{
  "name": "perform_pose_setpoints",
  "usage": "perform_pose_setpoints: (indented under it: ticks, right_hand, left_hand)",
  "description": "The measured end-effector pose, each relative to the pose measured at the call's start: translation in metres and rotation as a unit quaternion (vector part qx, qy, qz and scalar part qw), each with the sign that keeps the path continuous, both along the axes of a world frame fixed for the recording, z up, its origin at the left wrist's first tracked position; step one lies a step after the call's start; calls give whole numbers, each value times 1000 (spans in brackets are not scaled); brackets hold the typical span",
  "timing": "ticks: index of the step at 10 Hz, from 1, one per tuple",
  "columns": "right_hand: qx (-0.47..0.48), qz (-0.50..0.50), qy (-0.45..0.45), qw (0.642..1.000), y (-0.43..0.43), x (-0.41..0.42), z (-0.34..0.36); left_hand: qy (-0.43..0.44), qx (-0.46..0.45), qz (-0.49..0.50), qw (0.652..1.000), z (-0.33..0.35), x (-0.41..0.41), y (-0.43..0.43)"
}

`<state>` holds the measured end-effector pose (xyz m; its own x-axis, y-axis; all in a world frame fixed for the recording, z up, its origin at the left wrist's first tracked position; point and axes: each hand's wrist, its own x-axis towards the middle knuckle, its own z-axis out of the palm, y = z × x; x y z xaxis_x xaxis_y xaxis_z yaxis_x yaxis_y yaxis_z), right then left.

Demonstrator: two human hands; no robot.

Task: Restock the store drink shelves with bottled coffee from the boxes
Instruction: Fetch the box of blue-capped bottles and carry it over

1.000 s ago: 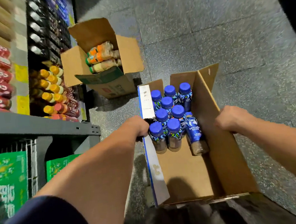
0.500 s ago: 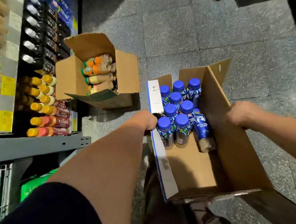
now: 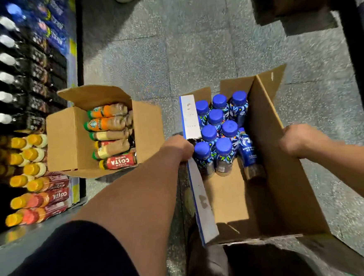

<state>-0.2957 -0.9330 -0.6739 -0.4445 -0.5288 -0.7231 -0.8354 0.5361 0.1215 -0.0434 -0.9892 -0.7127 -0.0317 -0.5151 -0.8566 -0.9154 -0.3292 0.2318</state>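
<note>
Box [image 3: 288, 186] of coffee bottles [image 3: 215, 116] carried closer to the drink shelf [image 3: 31, 170].
Head view: left hand [image 3: 180, 147] and right hand [image 3: 300, 139] still grip the box sides, fingers curled over the edges. The second box [image 3: 69, 141] now looks nearer, so I think filling the shelf can start soon. The bottles have blue caps and stand packed at the far end of the box. One leans by the right wall.

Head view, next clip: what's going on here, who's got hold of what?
A person grips an open cardboard box, left hand on its left wall, right hand on its right flap. Inside, blue-capped coffee bottles stand clustered at the far end; one lies tipped beside them. No bottle is in hand yet. A second open box of mixed bottles sits beside the drink shelves on the left.
</note>
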Motion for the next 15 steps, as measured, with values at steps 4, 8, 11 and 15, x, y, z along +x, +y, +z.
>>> perform_pose_setpoints:
  ticks: [4, 8, 11, 15]
  right_hand:
    - [19, 126, -21, 992, -170, -3, -20]
    - [9, 312, -29, 950, -330, 0, -37]
    - [24, 388, 7, 921, -418, 62, -47]
    - [30, 445, 35, 894, -491, 169, -55]
  left_hand:
    - [-38, 7, 97, 995, -4, 6, -109]
    - [-14, 13, 313, 949, 6, -11, -173]
    - [-45, 9, 318, 947, -16, 32, -226]
    - [-29, 31, 426, 904, -71, 103, -264]
